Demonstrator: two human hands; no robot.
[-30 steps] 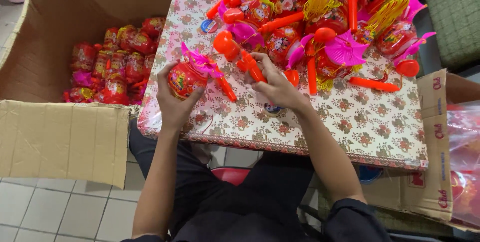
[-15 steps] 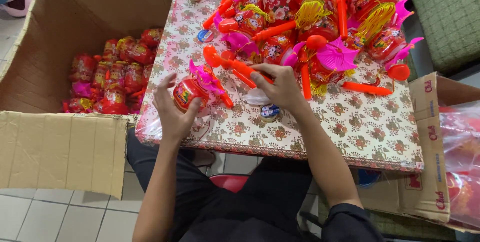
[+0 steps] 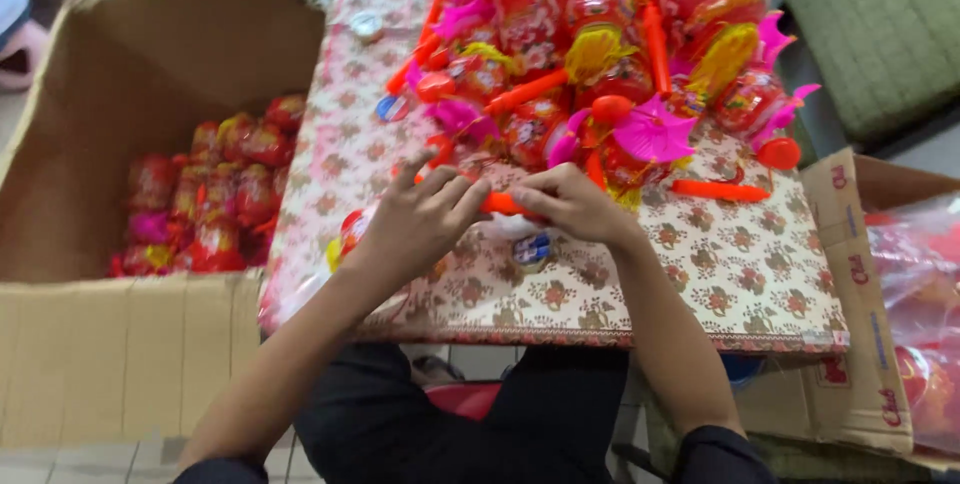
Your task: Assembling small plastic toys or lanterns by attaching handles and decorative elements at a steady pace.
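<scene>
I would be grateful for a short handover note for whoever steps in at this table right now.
Left hand: closed over a red toy lantern near the table's front edge, fingers touching an orange stick.
Right hand: gripping the other end of that orange stick.
Things: a pile of loose lanterns, sticks and pink parts fills the far side of the floral tablecloth. A small round piece lies under the hands.
Done: a batch of wrapped lanterns sits in the cardboard box on the left.
Left: the pile on the table is large; the box is far from full.
</scene>
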